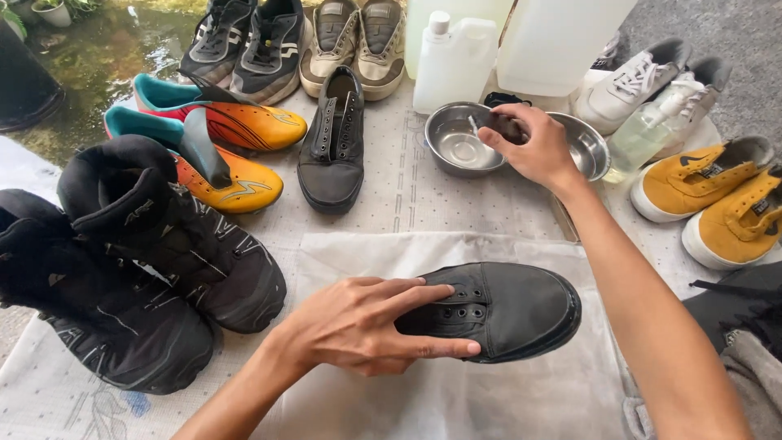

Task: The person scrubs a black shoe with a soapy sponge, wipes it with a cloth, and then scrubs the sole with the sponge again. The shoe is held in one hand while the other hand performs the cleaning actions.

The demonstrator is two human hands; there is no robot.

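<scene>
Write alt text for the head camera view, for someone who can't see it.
A person's left hand steadies a black shoe on a white cloth, while the right hand dips a small brush into a steel bowl. Other shoes and white jugs surround them.

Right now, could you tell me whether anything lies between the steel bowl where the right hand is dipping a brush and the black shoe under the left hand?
Nothing visible: between the steel bowl and the black shoe there is only bare table covering.
</scene>
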